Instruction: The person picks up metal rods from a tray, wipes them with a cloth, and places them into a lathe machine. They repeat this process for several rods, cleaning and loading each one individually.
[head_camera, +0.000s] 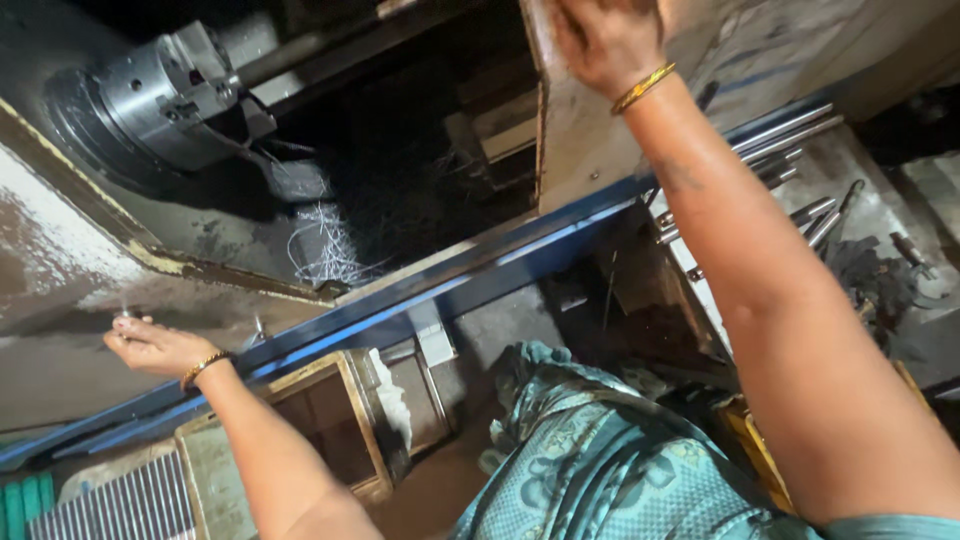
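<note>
A dim workshop, seen from above and tilted, with a big grey lathe (200, 230) across the frame and a blue rail (480, 275) along its front edge. Upper left, a round steel chuck (165, 100) with stepped jaws, and under it a tangle of thin metal shavings (325, 245) in the dark machine bed. Left hand (150, 345) low at the left, gold bangle on the wrist, resting on the grey front panel of the lathe; fingers (128, 325) pressed together around a small shiny knob (125, 316), apparently pinching it, though too small to tell for sure. Right hand (605, 40) at the top of the frame, also with a gold bangle, laid flat against a worn brown sliding door (580, 150) of the machine; fingers partly cut off by the frame edge, so cannot tell if spread or closed. To the right, on a dirty surface (870, 200), several steel rods (790, 135) side by side, with dark tools and scraps near them. Below the rail, an open wooden box (320, 420), and at the far lower left a row of pale ribbed parts (120, 505). Teal patterned clothing (590, 460) at the bottom centre, between the two arms.
</note>
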